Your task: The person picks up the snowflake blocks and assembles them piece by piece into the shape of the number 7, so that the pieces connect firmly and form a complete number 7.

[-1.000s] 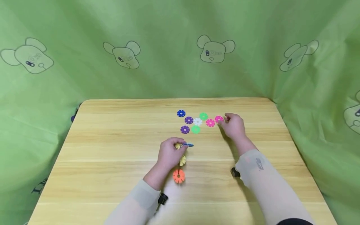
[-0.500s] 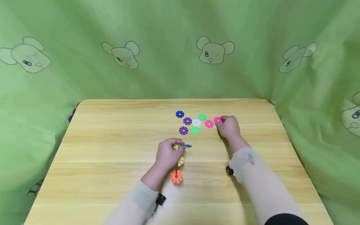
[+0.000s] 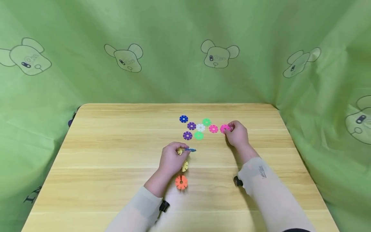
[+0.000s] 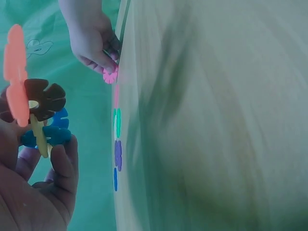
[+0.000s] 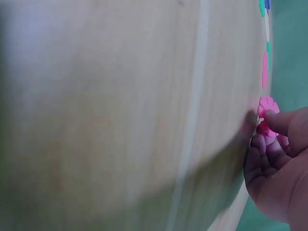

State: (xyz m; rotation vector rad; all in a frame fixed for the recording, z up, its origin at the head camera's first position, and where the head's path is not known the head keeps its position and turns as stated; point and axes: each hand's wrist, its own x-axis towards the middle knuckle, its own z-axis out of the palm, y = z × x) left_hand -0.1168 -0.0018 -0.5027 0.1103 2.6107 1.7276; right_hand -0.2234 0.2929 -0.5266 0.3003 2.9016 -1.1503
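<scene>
My left hand (image 3: 172, 158) grips a joined cluster of slotted plastic flower discs, held above the table. In it are an orange disc (image 3: 178, 183), a yellow disc (image 3: 185, 166), a brown disc (image 4: 50, 98) and blue discs (image 4: 58, 134). Fingers partly cover the cluster. At the far right of the loose discs, my right hand (image 3: 238, 134) pinches a pink disc (image 3: 223, 129) between thumb and fingers. In the right wrist view that pink disc (image 5: 268, 103) stands tilted up at the tabletop. A second pink disc (image 3: 211, 130) lies flat just left of it.
Loose discs lie flat toward the back of the wooden table (image 3: 116, 135): a white disc (image 3: 198, 129), a blue disc (image 3: 181, 120), purple discs (image 3: 189, 128) and green discs (image 3: 197, 137). Green printed cloth (image 3: 174, 87) hangs behind the table and at its sides.
My right hand has closed its fingers on the outermost pink disc and moved it slightly toward me, away from the other pink disc. The left hand keeps its hold on the cluster.
</scene>
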